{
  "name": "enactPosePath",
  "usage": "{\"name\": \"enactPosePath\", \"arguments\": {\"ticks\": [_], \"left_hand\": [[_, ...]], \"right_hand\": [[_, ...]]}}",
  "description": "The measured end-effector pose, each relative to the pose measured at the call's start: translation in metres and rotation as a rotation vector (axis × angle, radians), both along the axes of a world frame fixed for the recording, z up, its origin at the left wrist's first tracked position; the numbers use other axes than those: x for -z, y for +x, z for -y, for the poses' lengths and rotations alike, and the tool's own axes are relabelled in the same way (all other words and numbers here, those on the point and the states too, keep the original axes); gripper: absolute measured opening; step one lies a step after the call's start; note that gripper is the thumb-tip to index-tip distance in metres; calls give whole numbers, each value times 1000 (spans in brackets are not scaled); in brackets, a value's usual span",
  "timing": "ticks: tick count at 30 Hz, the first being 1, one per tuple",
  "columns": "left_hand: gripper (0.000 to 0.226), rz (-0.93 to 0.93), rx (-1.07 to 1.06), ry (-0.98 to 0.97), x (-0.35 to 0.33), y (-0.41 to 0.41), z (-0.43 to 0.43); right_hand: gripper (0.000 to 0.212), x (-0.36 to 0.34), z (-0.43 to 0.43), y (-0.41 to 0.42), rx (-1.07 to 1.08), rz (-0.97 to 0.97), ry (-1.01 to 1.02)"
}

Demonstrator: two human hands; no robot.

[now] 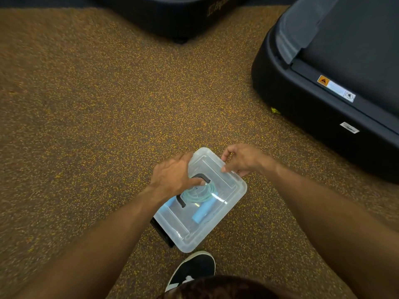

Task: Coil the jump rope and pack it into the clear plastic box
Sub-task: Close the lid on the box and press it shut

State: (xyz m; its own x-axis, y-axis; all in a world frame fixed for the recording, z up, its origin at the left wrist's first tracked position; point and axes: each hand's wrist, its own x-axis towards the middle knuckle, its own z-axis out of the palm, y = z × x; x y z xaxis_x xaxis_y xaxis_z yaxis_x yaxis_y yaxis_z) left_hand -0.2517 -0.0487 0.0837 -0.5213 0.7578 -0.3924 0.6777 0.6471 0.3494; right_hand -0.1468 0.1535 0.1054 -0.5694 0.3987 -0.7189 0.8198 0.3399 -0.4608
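The clear plastic box (228, 201) sits on the speckled floor with its clear lid on top. Through the lid I see the teal jump rope (199, 196) lying coiled inside, with a light blue handle (201, 214) beside the coil. A black handle on the lid is partly under my left hand (172, 174), which presses on the lid's left side with the thumb across the top. My right hand (243, 159) pinches the lid's far right edge with thumb and fingers.
A black treadmill base (323, 87) with warning stickers stands at the right. Another dark machine base (177, 16) is at the top centre. My black-and-white shoe (194, 269) is just below the box. Brown, yellow-flecked flooring (86, 104) spreads to the left.
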Motion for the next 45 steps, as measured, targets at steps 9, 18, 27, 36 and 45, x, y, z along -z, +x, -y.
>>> {"name": "enactPosePath", "arguments": {"ticks": [9,18,27,36,45], "left_hand": [[83,-266,199,46,1,13,1],[61,-288,876,204,29,48,21],[68,-260,867,133,26,45,14],[84,-315,726,144,24,42,0],[98,-308,727,88,34,35,8]], "right_hand": [[16,-2,-2,4,-209,17,189],[14,8,-5,17,-49,-66,102],[15,14,-8,33,33,-55,59],[33,28,-3,41,56,-57,89],[40,24,5,41,202,-26,-138]]}}
